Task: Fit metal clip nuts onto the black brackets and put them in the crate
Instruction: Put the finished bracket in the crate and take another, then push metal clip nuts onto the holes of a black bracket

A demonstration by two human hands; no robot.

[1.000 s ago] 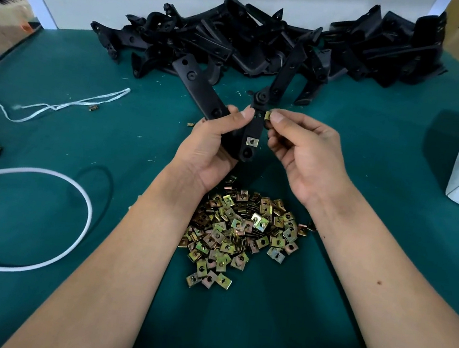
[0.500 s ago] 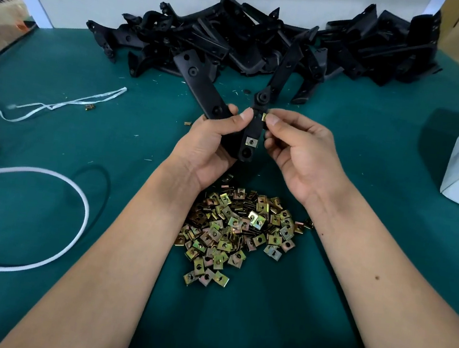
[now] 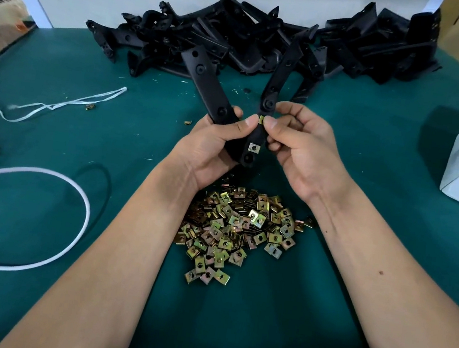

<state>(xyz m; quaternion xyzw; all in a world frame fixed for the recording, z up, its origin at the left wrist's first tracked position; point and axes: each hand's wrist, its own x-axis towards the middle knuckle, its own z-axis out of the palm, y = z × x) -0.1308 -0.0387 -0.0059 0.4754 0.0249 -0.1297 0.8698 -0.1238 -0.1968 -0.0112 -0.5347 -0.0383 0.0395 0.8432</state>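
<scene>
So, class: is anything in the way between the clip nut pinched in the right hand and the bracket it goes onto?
Nothing visible. The right hand pinches the clip nut right at the edge of the black bracket, which the left hand grips. One fitted nut sits lower on that arm, clear of it.

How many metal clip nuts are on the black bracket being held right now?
2: one square brass-coloured clip nut seated near the black plastic bracket's lower end, another pinched at its edge between both thumbs. Hands may hide more.
</scene>
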